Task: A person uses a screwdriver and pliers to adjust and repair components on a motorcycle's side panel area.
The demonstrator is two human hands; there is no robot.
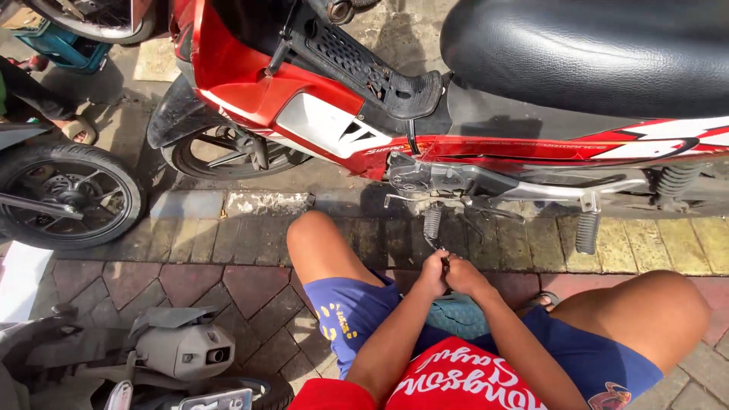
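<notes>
I squat beside a red and white motorcycle (319, 114) with a black seat (592, 53), my knees spread over the brick paving. My left hand (431, 275) and my right hand (465, 275) meet just below the bike's underside, fingers closed together on a small dark part (445, 260) that I cannot identify. Straight above my hands hang a ribbed black footpeg (432, 222) and the bare metal frame bracket (425, 181). A second footpeg (587, 231) sticks down further right.
The motorcycle's front wheel (220, 152) stands at the kerb. Another bike's spoked wheel (64, 193) is at the left edge, and a grey scooter rear (178, 349) lies at the lower left. A person's sandalled foot (76, 129) shows at the upper left.
</notes>
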